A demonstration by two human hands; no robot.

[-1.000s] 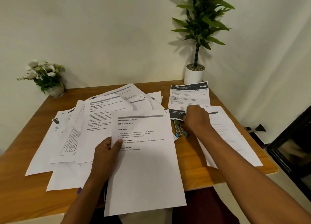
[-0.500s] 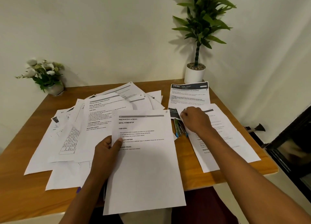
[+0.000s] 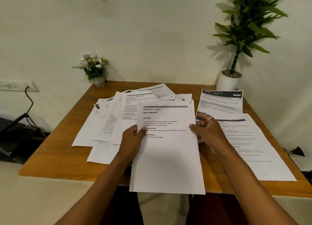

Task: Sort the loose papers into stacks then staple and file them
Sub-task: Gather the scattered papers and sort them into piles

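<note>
Now, sheet [image 3: 167, 157]: I'm seeing it hanging between thumbs.
Left hand [image 3: 133, 140]: thumb and fingers pinching its left edge.
Right hand [image 3: 209, 132]: pinching its right edge.

We see a white printed sheet with a grey header bar [image 3: 167, 148] held upright-facing above the near edge of the wooden table [image 3: 55, 157], the left hand [image 3: 133, 140] pinching its left edge and the right hand [image 3: 209, 132] pinching its right edge. Behind and left of it lies a loose fanned pile of white printed sheets [image 3: 114, 123], overlapping at odd angles. At the far right we find a printed page with a black header band [image 3: 222, 99], lying flat, and nearer, partly over it, a long white text sheet [image 3: 253, 148] that reaches the table's right front edge.
</note>
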